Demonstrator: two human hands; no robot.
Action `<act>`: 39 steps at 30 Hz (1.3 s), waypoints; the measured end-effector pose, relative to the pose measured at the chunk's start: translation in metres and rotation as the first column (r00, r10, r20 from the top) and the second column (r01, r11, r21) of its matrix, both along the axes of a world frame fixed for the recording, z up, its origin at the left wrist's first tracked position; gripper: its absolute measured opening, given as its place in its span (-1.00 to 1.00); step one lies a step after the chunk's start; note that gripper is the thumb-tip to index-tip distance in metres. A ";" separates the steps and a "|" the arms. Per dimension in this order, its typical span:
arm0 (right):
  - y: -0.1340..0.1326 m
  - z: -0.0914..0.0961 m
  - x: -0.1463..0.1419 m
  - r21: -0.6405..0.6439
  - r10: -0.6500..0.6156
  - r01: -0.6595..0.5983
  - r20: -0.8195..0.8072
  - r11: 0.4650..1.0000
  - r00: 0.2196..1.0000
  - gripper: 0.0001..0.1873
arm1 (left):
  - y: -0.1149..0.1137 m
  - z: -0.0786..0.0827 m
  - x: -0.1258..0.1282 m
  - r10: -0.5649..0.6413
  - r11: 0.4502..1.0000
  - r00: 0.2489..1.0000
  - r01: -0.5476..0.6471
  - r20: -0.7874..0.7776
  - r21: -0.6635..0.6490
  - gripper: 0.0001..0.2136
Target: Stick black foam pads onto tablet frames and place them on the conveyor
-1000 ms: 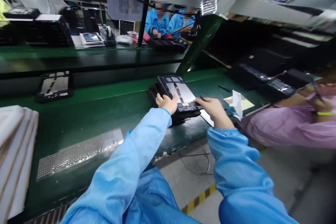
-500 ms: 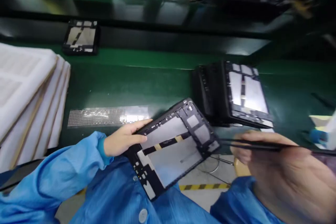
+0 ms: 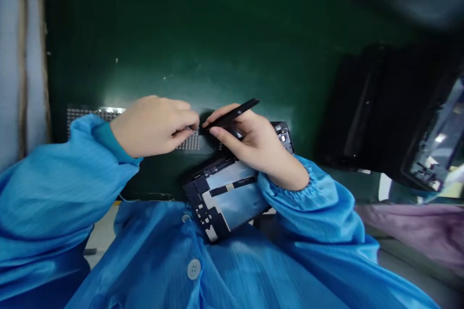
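Observation:
A black tablet housing with silvery panels leans tilted against my front at the table edge, no hand gripping it. My right hand holds black tweezers like a pen, tips pointing down and left. My left hand is closed in a pinch above a clear sheet of small grey square pads. Its fingertips are close to the tweezer tips; what they pinch, if anything, is hidden. The sheet lies on the green table, partly covered by both hands.
Several black housings stand stacked on the right, the outermost showing its inner side. White padded boards are at the left edge. Purple cloth shows at the lower right.
My left hand has let go of the tablet housing and moved to the sheet. My right hand has swung in from the right with the tweezers. The housing now leans on me; the view has tipped down.

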State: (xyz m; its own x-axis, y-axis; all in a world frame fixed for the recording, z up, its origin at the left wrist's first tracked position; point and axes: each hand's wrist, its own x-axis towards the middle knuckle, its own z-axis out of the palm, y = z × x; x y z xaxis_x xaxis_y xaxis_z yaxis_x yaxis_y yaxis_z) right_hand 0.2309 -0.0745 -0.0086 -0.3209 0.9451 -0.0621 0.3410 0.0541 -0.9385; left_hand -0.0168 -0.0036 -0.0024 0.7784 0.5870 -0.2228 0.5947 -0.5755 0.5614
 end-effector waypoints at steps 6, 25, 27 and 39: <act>-0.005 0.004 0.007 0.040 0.020 -0.023 0.068 0.999 0.997 -0.82 | 0.000 -0.002 0.008 -0.039 0.996 0.998 0.043 -0.054 0.078 -0.84; -0.122 0.008 -0.025 0.126 -0.473 0.488 -0.132 0.864 0.871 -0.72 | -0.004 -0.014 0.002 0.002 0.991 0.992 -0.019 0.123 0.136 -0.63; -0.125 0.000 -0.029 0.195 -0.429 0.444 -0.116 0.875 0.896 -0.70 | -0.005 -0.014 0.002 0.015 0.993 0.993 -0.029 0.121 0.114 -0.58; -0.097 0.023 -0.017 0.207 -0.314 0.300 0.037 0.931 0.949 -0.62 | -0.002 -0.007 0.005 0.038 0.998 0.992 -0.043 0.121 0.042 -0.40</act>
State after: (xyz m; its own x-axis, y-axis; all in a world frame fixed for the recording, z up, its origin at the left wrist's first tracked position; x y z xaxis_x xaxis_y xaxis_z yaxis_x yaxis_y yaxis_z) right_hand 0.2141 -0.1712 0.0144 -0.0143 0.9923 0.1231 0.4336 0.1171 -0.8935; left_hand -0.0116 -0.0059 -0.0094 0.7734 0.6257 -0.1019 0.5475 -0.5782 0.6049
